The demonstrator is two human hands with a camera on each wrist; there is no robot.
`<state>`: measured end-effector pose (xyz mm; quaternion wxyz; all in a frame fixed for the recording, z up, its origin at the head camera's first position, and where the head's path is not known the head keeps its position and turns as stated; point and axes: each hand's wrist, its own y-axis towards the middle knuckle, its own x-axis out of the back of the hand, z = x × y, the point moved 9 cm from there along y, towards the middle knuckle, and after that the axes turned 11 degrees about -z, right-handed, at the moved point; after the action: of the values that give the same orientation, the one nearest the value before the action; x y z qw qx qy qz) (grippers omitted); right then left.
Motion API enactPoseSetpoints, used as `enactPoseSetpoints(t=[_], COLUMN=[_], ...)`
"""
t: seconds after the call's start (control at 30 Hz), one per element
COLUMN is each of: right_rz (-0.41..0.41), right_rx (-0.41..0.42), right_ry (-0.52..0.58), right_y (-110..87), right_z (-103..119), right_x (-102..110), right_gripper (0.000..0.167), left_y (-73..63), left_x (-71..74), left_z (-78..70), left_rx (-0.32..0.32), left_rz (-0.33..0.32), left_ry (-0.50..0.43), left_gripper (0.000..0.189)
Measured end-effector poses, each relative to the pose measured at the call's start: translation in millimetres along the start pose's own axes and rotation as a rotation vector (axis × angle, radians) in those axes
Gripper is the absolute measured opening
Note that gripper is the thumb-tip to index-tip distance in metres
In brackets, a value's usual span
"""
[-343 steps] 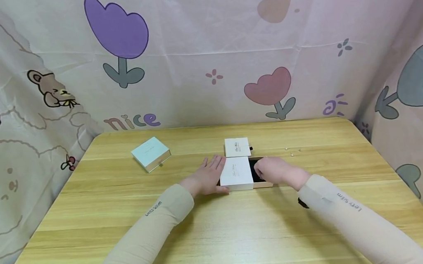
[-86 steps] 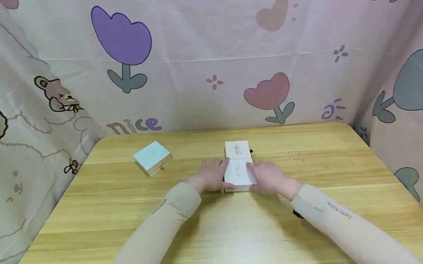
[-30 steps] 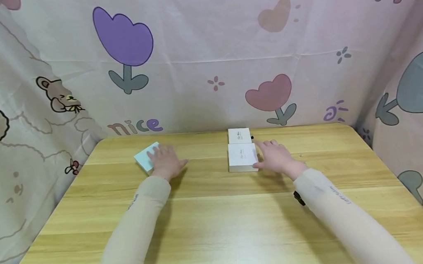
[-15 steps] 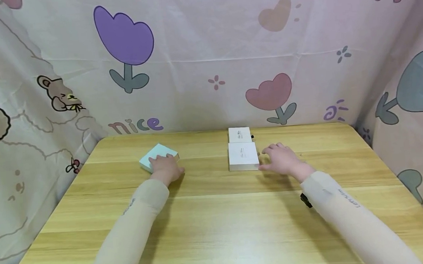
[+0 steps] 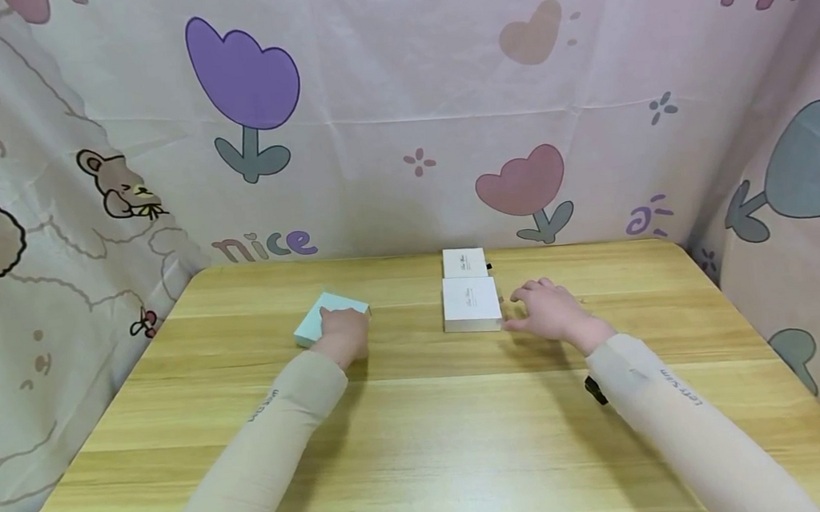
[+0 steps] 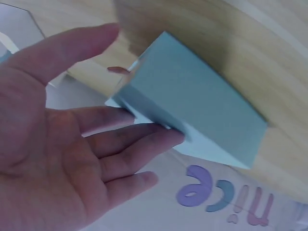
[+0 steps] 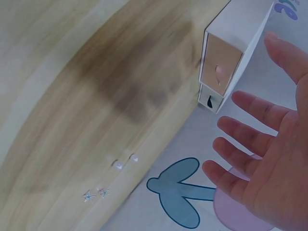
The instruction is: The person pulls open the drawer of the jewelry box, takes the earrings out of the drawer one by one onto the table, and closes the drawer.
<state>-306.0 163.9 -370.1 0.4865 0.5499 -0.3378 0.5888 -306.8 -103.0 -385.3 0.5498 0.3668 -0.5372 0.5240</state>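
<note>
My left hand (image 5: 347,333) lies at the near right part of a light teal box (image 5: 312,325). Its fingertips touch the teal box (image 6: 192,91) along one edge in the left wrist view, with the thumb held apart. Two white drawer boxes stand in a row: a front white box (image 5: 471,303) and a back white box (image 5: 463,261). My right hand (image 5: 547,309), fingers spread and loosely bent, hovers just right of the front one and holds nothing. In the right wrist view that front box (image 7: 224,60) shows a tan drawer front with a small pull tab.
On the wooden table (image 5: 425,448), beyond the right hand, lie two pearl-like studs (image 7: 118,165) and two star-shaped pieces (image 7: 88,196). The right hand mostly hides them in the head view. A patterned cloth (image 5: 376,186) hangs behind the table's back edge.
The front box's drawer, open earlier, is shut. Both white boxes moved back toward the cloth. My left hand went to the teal box, which has turned and slid right. The right hand drew back slightly.
</note>
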Motion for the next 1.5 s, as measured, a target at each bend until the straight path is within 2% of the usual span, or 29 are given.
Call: enactPoseSetpoints(t=[0.13, 0.23, 0.33, 0.43, 0.57, 0.67, 0.83, 1.1, 1.33, 1.5], right_rz=[-0.004, -0.013, -0.026, -0.037, -0.047, -0.047, -0.038, -0.046, -0.042, -0.048], right_rx=[0.002, 0.001, -0.004, 0.001, 0.013, 0.015, 0.022, 0.037, 0.040, 0.037], right_ry=[-0.006, -0.010, -0.015, -0.016, -0.015, -0.014, -0.017, -0.011, -0.019, -0.025], right_y=[-1.2, -3.2, -6.1, -8.8, -10.6, -10.7, -10.4, -7.1, -5.0, -4.6], right_z=[-0.3, -1.0, -2.5, -3.6, -4.0, -4.2, -1.2, 5.5, 5.0, 4.6], right_x=[-0.5, 1.1, 4.1, 7.3, 9.2, 8.6, 6.7, 5.8, 3.7, 2.7], right_gripper=[0.060, 0.059, 0.057, 0.055, 0.053, 0.053, 0.054, 0.054, 0.054, 0.053], left_y=[-3.9, -5.2, -6.0, -7.9, -10.8, -11.0, -12.4, -14.3, -17.2, -18.7], left_x=[2.9, 4.8, 4.6, -0.9, -12.0, -16.2, -9.7, 6.8, 14.2, 14.9], left_z=[-9.0, -10.8, -6.3, 3.1, 11.4, 8.5, -6.8, -38.8, -67.9, -84.6], left_rx=[-0.024, -0.052, -0.070, -0.060, -0.042, -0.059, -0.101, -0.271, -0.346, -0.378], left_rz=[0.010, -0.018, -0.058, -0.049, 0.021, 0.059, 0.073, -0.035, -0.099, -0.106], left_ry=[-0.010, -0.021, -0.066, -0.142, -0.221, -0.234, -0.174, -0.070, 0.049, 0.088], left_gripper=[0.048, 0.063, 0.089, 0.102, 0.090, 0.076, 0.070, 0.086, 0.075, 0.067])
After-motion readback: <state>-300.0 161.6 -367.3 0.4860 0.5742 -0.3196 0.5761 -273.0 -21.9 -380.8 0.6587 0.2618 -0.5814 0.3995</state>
